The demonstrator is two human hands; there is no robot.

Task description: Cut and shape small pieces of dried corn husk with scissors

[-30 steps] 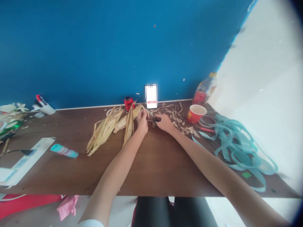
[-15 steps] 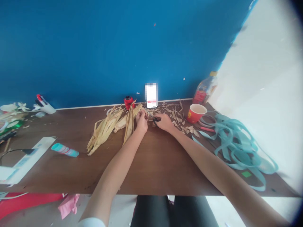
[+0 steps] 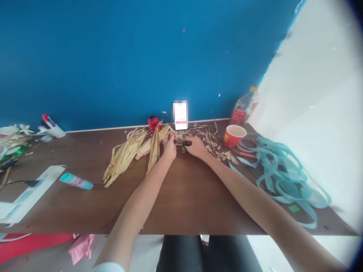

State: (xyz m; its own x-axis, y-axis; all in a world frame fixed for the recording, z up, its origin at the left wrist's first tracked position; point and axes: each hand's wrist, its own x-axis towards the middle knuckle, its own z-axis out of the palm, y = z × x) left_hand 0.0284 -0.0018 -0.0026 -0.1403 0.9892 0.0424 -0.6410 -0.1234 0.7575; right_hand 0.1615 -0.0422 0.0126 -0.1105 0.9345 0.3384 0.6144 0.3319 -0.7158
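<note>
Fingers of my left hand (image 3: 169, 146) are pinched together on a small piece of corn husk, mostly hidden by the fingertips. My right hand (image 3: 196, 147) is closed around the dark handles of a pair of scissors (image 3: 186, 144). Their blades point left at my left fingertips. Dried corn husks (image 3: 124, 158) lie in a bundle to the left, and one long strip of husk (image 3: 154, 153) runs beside my left wrist. Cut husk scraps (image 3: 210, 139) are scattered behind and to the right of my right hand.
A lit phone (image 3: 180, 115) leans on the blue wall. Rightward stand a red paper cup (image 3: 233, 136), a bottle (image 3: 242, 109) and tangled blue ribbon (image 3: 278, 170). Red tape (image 3: 153, 124), a glue stick (image 3: 76, 181), a power strip (image 3: 34, 192) and a pen cup (image 3: 56, 130) are leftward.
The view has shifted very slightly. Both hands keep nearly the same pose, with the scissors still at my left fingertips.
</note>
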